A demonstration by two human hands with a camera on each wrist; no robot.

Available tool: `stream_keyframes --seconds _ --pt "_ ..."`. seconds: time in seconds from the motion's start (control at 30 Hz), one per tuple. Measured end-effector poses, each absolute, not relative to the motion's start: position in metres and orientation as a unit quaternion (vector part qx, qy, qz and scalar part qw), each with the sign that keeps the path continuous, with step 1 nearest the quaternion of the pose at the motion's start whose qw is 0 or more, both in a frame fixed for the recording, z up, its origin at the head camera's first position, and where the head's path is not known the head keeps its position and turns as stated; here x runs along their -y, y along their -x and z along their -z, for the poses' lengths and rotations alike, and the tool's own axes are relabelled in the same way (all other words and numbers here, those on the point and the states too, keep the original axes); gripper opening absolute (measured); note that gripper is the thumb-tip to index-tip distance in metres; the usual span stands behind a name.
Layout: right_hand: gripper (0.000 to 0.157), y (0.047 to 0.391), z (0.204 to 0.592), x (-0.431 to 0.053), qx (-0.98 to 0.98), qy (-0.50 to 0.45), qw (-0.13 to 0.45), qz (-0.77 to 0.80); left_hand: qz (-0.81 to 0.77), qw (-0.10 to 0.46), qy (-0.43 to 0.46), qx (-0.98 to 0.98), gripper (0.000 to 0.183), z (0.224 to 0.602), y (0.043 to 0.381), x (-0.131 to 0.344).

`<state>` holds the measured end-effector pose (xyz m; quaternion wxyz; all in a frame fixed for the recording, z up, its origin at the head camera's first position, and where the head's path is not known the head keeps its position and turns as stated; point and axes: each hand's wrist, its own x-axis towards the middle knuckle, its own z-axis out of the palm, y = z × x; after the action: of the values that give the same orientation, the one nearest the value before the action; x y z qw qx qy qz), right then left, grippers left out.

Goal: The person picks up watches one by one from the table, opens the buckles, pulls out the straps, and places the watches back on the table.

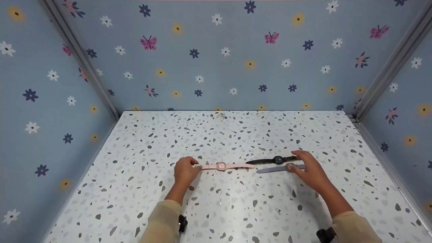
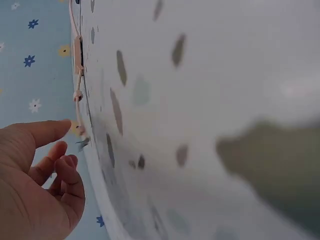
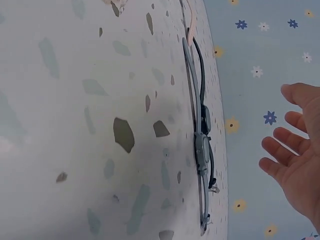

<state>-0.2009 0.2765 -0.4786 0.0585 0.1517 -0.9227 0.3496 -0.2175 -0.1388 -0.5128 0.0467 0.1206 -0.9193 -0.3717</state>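
Note:
Three wristwatches lie stretched out flat on the speckled tabletop. The pink watch (image 1: 221,166) is nearest my left hand (image 1: 186,171), whose fingertips are right at its buckle end. In the left wrist view that hand (image 2: 42,182) has its fingers loosely bent, with a gap between the upper digit and the others. To the right lie the black watch (image 1: 278,160) and, just in front of it, the grey watch (image 1: 275,169). My right hand (image 1: 311,172) is over their right ends, overlapping them in the head view. The right wrist view shows this hand (image 3: 297,150) with fingers spread, holding nothing.
The white table (image 1: 229,135) has grey terrazzo-like flecks. Blue walls (image 1: 222,77) with flowers and butterflies stand behind it and on both sides, with metal posts (image 1: 84,64) in the corners.

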Motion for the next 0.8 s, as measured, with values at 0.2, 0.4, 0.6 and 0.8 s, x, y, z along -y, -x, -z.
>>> stream_keyframes --seconds 0.2,0.4,0.6,0.8 --pt "0.053 0.199 0.472 -0.297 0.934 -0.154 0.069 -0.314 0.333 0.068 -0.004 0.941 0.017 0.486 0.197 0.164" --pt "0.06 0.199 0.461 -0.315 0.95 -0.158 0.083 -0.256 0.237 0.111 0.067 0.963 0.033 0.47 0.183 0.2" --pt "0.075 0.208 0.444 -0.33 0.957 -0.177 0.147 -0.176 0.134 0.131 0.098 0.977 0.063 0.452 0.182 0.234" --pt "0.094 0.212 0.433 -0.346 0.971 -0.155 0.158 -0.091 0.056 0.135 0.086 0.986 0.096 0.441 0.188 0.25"
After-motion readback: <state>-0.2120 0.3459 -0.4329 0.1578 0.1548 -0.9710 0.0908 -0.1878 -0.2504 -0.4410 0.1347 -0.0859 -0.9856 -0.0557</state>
